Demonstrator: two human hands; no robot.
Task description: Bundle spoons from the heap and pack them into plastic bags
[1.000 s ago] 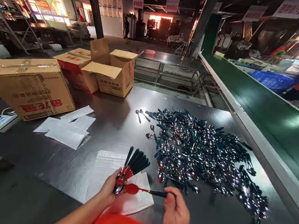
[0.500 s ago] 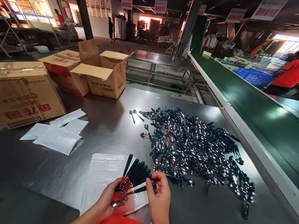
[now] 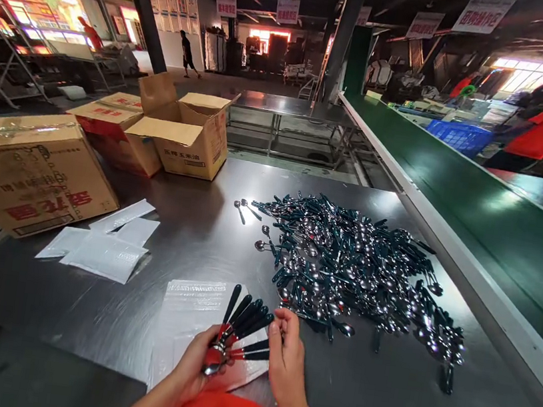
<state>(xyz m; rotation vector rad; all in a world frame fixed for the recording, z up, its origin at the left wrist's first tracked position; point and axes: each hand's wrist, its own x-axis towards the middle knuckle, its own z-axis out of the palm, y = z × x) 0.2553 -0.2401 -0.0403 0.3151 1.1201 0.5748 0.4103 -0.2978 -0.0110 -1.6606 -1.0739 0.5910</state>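
In the head view my left hand is closed around the bowl ends of several spoons. Their dark handles fan out up and to the right, and the shiny bowls gather in the palm. My right hand curls at the tips of two lower handles, which stand apart from the rest of the fan; its thumb partly hides their ends. Under the hands lies a stack of white plastic bags. Just beyond my right hand spreads a large heap of similar spoons.
More white bags lie left on the metal table. Behind them stand a large carton, a red-and-brown carton and an open carton. A green conveyor belt borders the right side. People are in the background.
Two handles have swung down, leaving a gap below the rest of the fan. My right hand has shifted slightly downward with them. A background person has walked left.
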